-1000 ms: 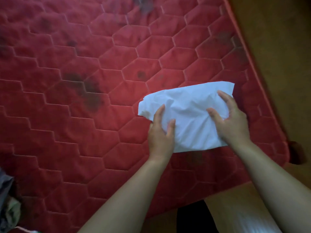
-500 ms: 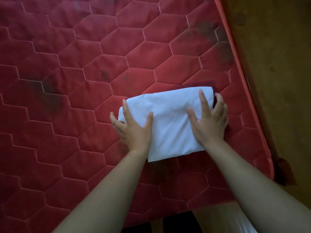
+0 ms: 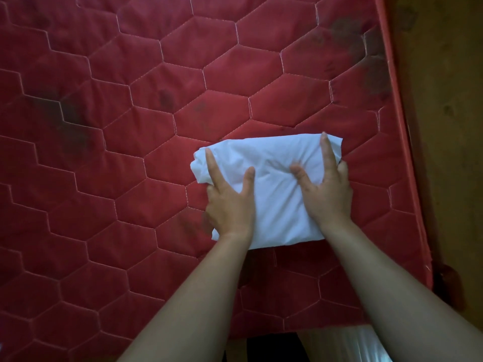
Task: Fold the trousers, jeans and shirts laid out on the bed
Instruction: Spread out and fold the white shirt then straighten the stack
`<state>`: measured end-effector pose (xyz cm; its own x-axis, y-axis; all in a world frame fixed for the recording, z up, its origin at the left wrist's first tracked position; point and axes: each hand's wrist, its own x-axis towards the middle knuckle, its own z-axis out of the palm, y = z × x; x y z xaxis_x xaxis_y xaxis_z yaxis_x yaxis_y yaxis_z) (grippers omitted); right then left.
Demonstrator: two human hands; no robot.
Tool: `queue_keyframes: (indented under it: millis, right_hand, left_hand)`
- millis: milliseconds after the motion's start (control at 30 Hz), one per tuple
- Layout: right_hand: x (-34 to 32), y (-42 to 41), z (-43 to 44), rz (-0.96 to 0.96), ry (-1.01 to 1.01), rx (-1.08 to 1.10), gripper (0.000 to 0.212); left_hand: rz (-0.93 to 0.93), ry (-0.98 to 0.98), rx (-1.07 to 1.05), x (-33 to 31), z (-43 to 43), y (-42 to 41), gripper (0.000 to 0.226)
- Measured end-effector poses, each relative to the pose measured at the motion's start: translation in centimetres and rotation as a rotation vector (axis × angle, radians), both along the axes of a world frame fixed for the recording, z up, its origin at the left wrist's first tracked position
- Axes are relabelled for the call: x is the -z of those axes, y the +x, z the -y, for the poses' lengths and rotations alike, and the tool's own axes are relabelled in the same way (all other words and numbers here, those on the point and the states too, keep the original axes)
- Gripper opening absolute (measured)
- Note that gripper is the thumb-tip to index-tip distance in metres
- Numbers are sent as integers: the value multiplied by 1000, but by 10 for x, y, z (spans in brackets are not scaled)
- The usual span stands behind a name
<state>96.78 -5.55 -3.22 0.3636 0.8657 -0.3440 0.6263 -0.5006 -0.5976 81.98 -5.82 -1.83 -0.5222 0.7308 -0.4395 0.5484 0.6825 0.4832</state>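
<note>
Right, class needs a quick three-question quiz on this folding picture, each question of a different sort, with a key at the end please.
1. True or false: the left hand and the right hand are both on the folded white garment.
2. On the red mattress, the garment lies nearer which side? A) the left edge B) the right edge C) the far end
3. Fill in: the mattress stitching forms a pattern of ___.

Key: 1 true; 2 B; 3 hexagons.
</note>
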Motion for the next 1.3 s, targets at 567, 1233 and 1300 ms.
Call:
queue_keyframes:
  millis: [567, 1233, 1300]
  right_hand:
    - [-95, -52, 6, -85, 52, -72, 58]
    - [-413, -327, 132, -262, 212, -504, 56]
    - [-430, -360, 151, -262, 242, -535, 56]
  left_hand:
    - [135, 167, -167, -85, 19, -58, 70]
    - [-82, 477, -516, -401, 205, -318, 57]
    - [-102, 501, -534, -419, 229, -349, 57]
